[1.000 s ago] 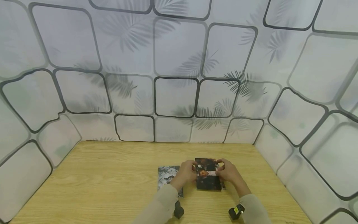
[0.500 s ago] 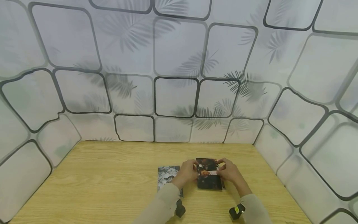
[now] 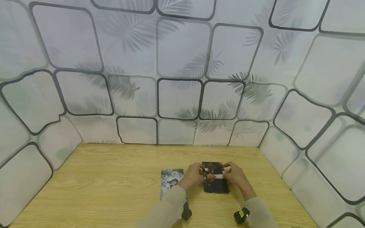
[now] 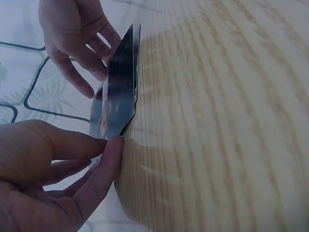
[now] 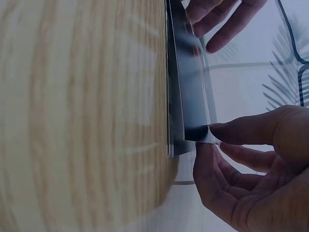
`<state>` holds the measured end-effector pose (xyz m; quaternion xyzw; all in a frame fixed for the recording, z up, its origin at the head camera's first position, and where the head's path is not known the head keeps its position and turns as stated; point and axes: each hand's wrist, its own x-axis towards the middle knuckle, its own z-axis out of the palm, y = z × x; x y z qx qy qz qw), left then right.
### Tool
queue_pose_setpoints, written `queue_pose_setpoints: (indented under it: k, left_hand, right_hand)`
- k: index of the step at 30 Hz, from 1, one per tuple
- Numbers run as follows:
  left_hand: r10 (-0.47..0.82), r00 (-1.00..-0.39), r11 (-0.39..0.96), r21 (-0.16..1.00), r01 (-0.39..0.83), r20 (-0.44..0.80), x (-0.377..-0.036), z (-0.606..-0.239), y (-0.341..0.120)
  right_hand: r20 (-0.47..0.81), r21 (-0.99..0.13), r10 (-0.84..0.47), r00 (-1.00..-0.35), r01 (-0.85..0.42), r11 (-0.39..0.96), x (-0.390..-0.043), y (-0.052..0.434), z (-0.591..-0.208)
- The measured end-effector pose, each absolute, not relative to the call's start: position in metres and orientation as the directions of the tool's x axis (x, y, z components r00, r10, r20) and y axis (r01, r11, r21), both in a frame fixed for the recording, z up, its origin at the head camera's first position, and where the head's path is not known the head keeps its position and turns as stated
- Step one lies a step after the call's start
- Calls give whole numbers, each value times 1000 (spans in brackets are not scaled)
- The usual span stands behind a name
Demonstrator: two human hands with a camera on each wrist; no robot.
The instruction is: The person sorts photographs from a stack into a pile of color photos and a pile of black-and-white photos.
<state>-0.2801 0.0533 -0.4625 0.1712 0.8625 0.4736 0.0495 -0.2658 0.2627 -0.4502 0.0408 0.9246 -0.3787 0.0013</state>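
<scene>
A small pile of dark photos (image 3: 215,182) lies on the wooden table (image 3: 114,177), with its top photo lifted slightly. My left hand (image 3: 201,176) pinches the top photo's left edge between thumb and fingers, as the left wrist view shows at the photo edge (image 4: 117,111). My right hand (image 3: 227,176) pinches its right edge. In the right wrist view the right thumb and forefinger (image 5: 227,131) meet on the corner of the top photo (image 5: 189,92). A black-and-white photo (image 3: 169,180) lies flat just left of my left hand, partly under the sleeve.
Patterned wall panels (image 3: 179,95) close the table in at the back and on both sides. A black wrist camera (image 3: 240,215) sits on my right forearm and another camera (image 3: 186,212) on my left.
Both hands and the dark photo have shifted a little to the right and toward me. The offset edge seen under its right side earlier is now covered.
</scene>
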Motion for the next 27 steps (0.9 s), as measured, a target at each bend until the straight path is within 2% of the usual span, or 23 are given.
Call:
queue_pose_setpoints:
  k: [20,27]
  left_hand:
    - [327,-945,498,845,193,23,-275,-461,57]
    - [339,-940,529,818,226,40,-276,-462,53]
  right_hand:
    - [-13,-648,56,-998,51,760,-270,268,-457]
    - [-32,-625,73,-997,77,777,-268,268,-454]
